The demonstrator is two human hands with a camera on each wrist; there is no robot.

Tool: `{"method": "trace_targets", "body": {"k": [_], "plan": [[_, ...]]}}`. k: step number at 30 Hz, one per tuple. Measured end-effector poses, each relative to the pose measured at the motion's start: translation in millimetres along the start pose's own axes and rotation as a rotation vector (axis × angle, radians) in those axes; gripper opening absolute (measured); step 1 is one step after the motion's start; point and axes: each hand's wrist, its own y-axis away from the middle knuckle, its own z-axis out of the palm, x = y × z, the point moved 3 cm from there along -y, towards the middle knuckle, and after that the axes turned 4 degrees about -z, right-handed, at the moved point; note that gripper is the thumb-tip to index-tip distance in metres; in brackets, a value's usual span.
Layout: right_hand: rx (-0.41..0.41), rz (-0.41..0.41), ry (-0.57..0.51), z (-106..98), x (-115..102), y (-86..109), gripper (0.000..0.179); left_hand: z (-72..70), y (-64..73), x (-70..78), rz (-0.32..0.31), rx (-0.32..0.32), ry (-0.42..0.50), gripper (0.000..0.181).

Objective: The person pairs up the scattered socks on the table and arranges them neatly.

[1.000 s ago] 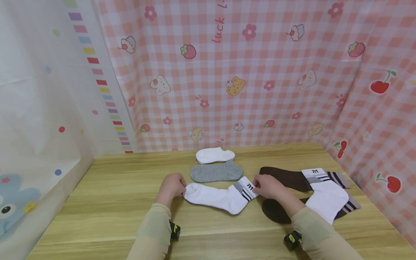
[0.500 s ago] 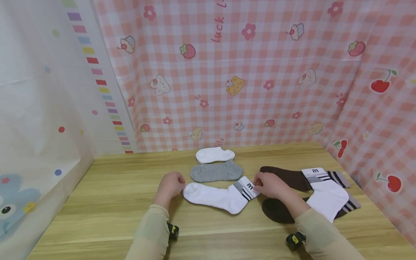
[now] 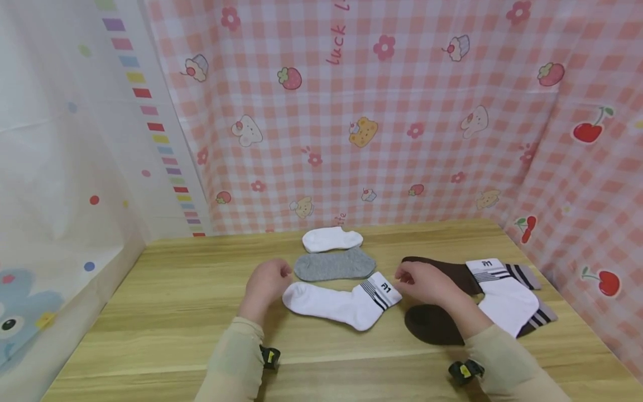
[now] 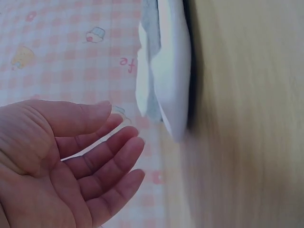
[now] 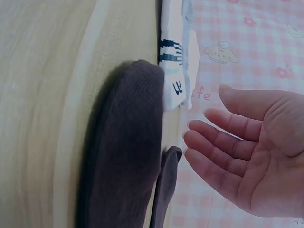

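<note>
A white sock (image 3: 326, 303) with black stripes at its cuff lies flat near the middle of the table, toe to the left. My left hand (image 3: 267, 283) hovers by its toe; in the left wrist view the fingers (image 4: 116, 154) are loosely bent around nothing. Just off the cuff is my right hand (image 3: 427, 283), its palm bare and fingers (image 5: 213, 142) relaxed in the right wrist view. Behind the white sock lie a grey ankle sock (image 3: 334, 265) and a white ankle sock (image 3: 331, 240).
To the right, dark brown socks (image 3: 432, 326) with striped grey cuffs lie partly under a second striped white sock (image 3: 507, 304). My right forearm passes over part of them. A pink checked curtain (image 3: 321, 178) hangs at the wooden table's (image 3: 176, 312) back edge.
Both hands have let go of the striped white sock and lifted slightly; the right has also drawn a little to the right. The socks lie where they were.
</note>
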Motion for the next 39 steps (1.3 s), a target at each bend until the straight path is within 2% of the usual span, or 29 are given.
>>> {"method": "trace_targets", "body": {"k": [5,12,19,23,39], "plan": [[0.020,-0.034,-0.014,-2,1,3.5,0.012,0.0,3.9,6.3,0.021,0.011,0.001,0.014],[-0.001,-0.065,-0.027,0,-1,6.6,0.009,2.8,13.0,18.4,0.070,0.019,0.011,0.015],[0.007,-0.078,-0.028,-4,-3,10.2,0.009,9.5,24.1,32.4,0.167,0.058,-0.015,0.019],[0.016,-0.061,-0.032,-9,-1,15.3,0.013,12.1,31.3,41.9,0.198,0.071,-0.008,0.019],[0.098,-0.061,-0.031,-29,25,34.4,0.021,29.7,55.5,81.5,0.312,0.122,0.038,0.027]]}}
